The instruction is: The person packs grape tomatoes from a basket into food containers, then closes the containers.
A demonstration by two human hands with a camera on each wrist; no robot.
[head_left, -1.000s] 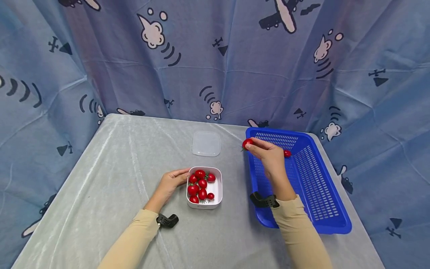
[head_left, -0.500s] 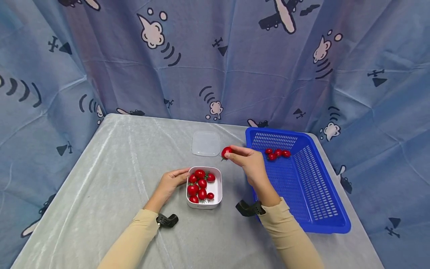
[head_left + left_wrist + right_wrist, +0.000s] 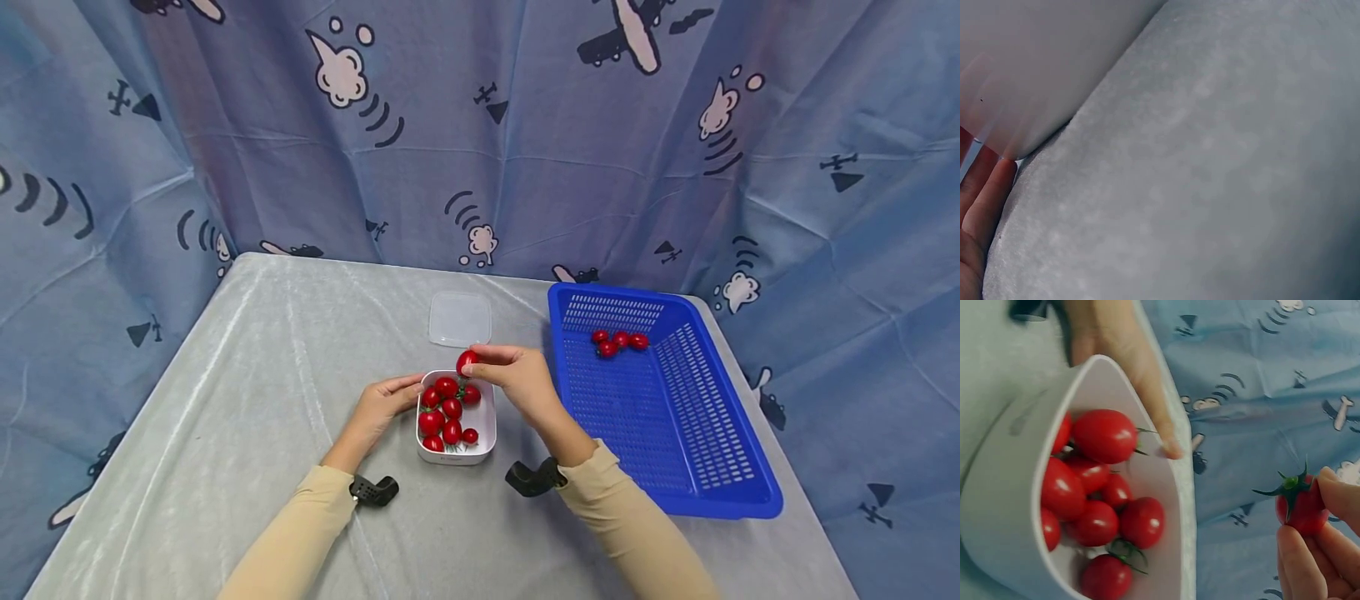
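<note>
My right hand (image 3: 521, 385) pinches a red cherry tomato (image 3: 466, 362) between thumb and fingers, over the back rim of a white square box (image 3: 457, 459). Its green stem end shows in the right wrist view, where the held cherry tomato (image 3: 1305, 512) is apart from the box (image 3: 997, 494). Inside lie several more cherry tomatoes (image 3: 452, 408), mostly on the left and back, some with green stems. My left hand (image 3: 381, 410) rests on the box's left side, one fingertip at the rim. In the left wrist view its straight fingers (image 3: 994, 200) touch the outer wall.
On the right stands a blue perforated basket (image 3: 630, 433) with several cherry tomatoes (image 3: 620, 340) at its back end. A clear flat lid (image 3: 460, 320) lies behind the white box. The table has a grey cloth (image 3: 247, 400); a patterned blue curtain (image 3: 420, 200) hangs behind.
My right hand has carried the cherry tomato leftward from above the blue basket to the white box, uncovering the tomatoes in the basket. My left hand has stayed at the box's side.
</note>
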